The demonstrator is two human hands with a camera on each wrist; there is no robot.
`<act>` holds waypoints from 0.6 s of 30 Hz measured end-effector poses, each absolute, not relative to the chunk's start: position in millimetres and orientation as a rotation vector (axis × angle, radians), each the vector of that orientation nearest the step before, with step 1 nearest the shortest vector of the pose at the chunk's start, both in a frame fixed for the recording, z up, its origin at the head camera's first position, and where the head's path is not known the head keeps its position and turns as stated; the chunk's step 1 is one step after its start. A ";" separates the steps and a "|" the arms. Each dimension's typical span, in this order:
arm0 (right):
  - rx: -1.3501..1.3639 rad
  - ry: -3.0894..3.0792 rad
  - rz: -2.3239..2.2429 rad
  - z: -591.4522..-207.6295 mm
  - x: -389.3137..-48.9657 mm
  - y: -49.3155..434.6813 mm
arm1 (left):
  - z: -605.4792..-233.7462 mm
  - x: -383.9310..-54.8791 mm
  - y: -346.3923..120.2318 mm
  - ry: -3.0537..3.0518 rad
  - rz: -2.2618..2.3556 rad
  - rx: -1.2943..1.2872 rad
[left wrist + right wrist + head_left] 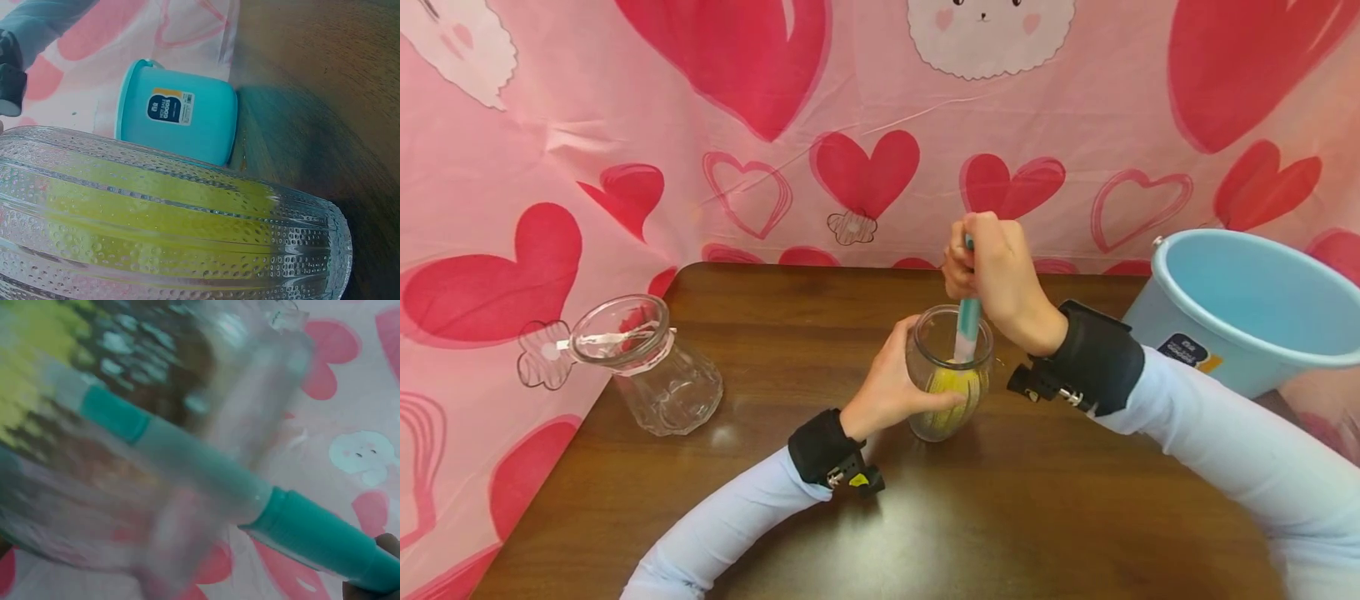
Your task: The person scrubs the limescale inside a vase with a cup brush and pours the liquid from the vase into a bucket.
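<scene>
A clear ribbed glass jar (934, 429) stands near the table's middle, with my left hand (891, 385) gripping its side, thumb across the front. Inside it sits the yellow sponge head (955, 385) of a bottle brush. Above the rim, my right hand (1000, 279) grips the brush's teal handle (969, 317) in a fist. In the left wrist view the dimpled jar wall (306, 250) shows the yellow sponge through it. The right wrist view has the teal and whitish brush handle (325, 531) slanting into the blurred jar mouth; a fingertip (387, 544) shows at its end.
A second clear glass jar (677, 392), with a wire clasp at its neck, stands at the table's left edge. To the right is a light blue bucket (1150, 308) with a label. A pink heart-patterned sheet (880, 108) hangs behind the brown table (1000, 517).
</scene>
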State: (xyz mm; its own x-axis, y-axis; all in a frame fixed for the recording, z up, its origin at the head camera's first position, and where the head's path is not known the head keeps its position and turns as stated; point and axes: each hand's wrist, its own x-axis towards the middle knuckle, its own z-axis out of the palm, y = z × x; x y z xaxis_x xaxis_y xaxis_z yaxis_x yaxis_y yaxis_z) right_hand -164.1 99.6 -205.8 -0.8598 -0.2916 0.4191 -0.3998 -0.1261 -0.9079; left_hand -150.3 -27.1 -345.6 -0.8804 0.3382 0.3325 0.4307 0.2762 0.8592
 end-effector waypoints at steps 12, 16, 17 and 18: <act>0.788 -2.025 2.153 -234.1 -166.7 103.6 | -346.2 -149.2 -27.1 -2.443 -1.687 -0.745; 0.787 -1.998 2.165 -238.2 -168.4 104.3 | -345.0 -149.6 -27.2 -2.439 -1.706 -0.747; 0.783 -1.997 2.170 -238.6 -168.7 104.2 | -344.9 -149.6 -27.4 -2.437 -1.712 -0.746; 0.778 -1.998 2.180 -238.5 -168.7 104.1 | -344.9 -149.5 -27.6 -2.437 -1.715 -0.744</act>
State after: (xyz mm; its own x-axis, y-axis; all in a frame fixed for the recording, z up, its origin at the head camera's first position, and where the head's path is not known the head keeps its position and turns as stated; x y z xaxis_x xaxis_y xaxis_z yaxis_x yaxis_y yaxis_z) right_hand -168.7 104.1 -238.5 -0.8671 -0.2723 0.4172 -0.3918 -0.1444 -0.9086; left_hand -149.5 -27.6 -344.9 -0.8804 0.3448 0.3257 0.4230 0.2601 0.8680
